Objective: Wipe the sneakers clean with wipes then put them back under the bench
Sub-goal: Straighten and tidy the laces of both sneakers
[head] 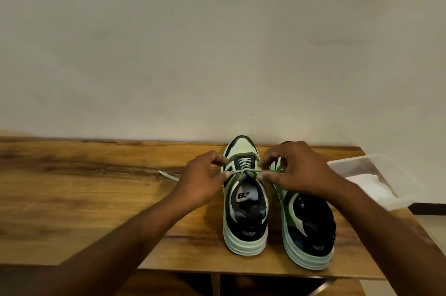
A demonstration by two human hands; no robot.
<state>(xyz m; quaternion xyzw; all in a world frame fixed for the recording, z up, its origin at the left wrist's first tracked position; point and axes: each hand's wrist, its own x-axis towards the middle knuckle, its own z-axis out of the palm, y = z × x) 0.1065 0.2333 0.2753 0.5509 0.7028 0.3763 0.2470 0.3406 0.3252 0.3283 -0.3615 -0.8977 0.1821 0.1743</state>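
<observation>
A home entryway: wooden shoe bench with sneakers against a plain wall

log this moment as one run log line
step: tying lace on left sneaker | left hand: pinching lace | right hand: pinching lace | right sneaker: beside it on bench | wipe box: right edge

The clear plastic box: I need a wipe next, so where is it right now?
In the head view, the clear plastic box sits at the right end of the wooden bench top, just right of the right hand and the sneakers.
</observation>
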